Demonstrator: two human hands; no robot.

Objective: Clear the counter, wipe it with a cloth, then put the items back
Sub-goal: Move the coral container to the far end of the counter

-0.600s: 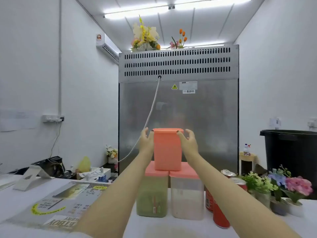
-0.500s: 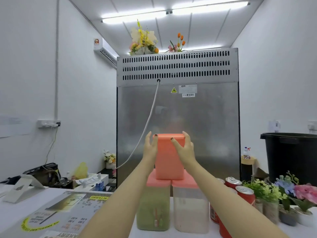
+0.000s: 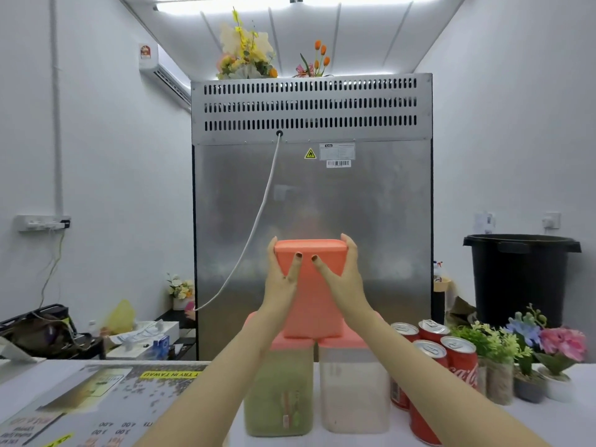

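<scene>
Gripping the box (image 3: 309, 301) from both sides, left hand (image 3: 282, 282) and right hand (image 3: 344, 279) hold it atop two jars (image 3: 279, 391); probably clearing the desk (image 3: 548, 424), so next lift it straight off.

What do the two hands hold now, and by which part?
They grip the orange container near its top: the left hand on its left side, the right hand on its right side.

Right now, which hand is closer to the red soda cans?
Right. The right hand grips the right side of the orange box, above and left of the red soda cans. The left hand grips its left side, with the box between it and the cans.
</scene>
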